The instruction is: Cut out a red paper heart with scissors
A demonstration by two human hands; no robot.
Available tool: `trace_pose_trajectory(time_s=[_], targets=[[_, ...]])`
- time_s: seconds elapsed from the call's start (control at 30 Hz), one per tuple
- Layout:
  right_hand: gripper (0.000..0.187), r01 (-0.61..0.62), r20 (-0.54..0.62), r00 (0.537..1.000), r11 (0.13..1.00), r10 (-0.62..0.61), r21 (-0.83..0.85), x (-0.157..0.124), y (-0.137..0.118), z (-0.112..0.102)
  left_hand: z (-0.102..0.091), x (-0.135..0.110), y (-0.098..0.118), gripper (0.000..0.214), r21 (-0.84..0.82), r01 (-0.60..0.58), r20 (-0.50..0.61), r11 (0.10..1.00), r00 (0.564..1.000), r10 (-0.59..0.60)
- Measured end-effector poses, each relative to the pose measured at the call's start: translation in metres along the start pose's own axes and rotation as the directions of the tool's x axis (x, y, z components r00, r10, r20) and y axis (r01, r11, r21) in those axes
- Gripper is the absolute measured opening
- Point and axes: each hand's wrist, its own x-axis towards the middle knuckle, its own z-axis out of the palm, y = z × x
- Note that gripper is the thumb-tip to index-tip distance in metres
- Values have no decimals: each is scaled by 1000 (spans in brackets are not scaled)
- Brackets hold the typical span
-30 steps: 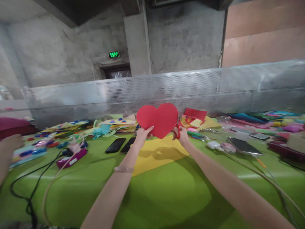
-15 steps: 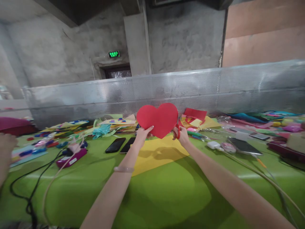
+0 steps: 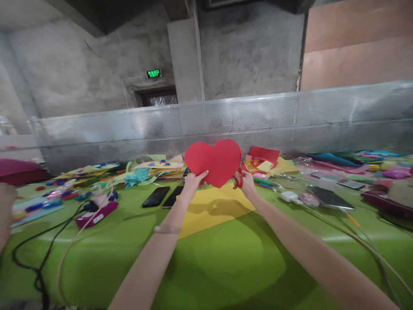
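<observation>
A red paper heart (image 3: 214, 161) is held up above the green table (image 3: 226, 267). My left hand (image 3: 192, 183) pinches its lower left edge, thumb in front. My right hand (image 3: 246, 183) is closed around red-handled scissors (image 3: 240, 176) at the heart's right edge; the blades are hidden behind the paper. A yellow paper sheet (image 3: 213, 206) lies on the table under both hands.
Two black phones (image 3: 163, 196) lie left of the yellow sheet. Coloured paper scraps (image 3: 155, 168) line the perforated metal wall (image 3: 226, 118). Cables (image 3: 41, 249), a pink device (image 3: 97, 214), a white charger (image 3: 289, 196), more phones (image 3: 331, 198). Another person's hand (image 3: 4, 211) at far left.
My hands and the heart have stayed put. The other person's hand at the far left has drawn back toward the frame edge.
</observation>
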Motion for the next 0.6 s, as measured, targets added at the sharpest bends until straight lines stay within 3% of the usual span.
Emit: trace_pose_trajectory(time_s=[0.6], targets=[[19, 9, -9, 1000, 1000, -9, 2, 6, -2, -7, -3, 2, 0, 33, 2, -3, -3, 1000, 1000, 3]])
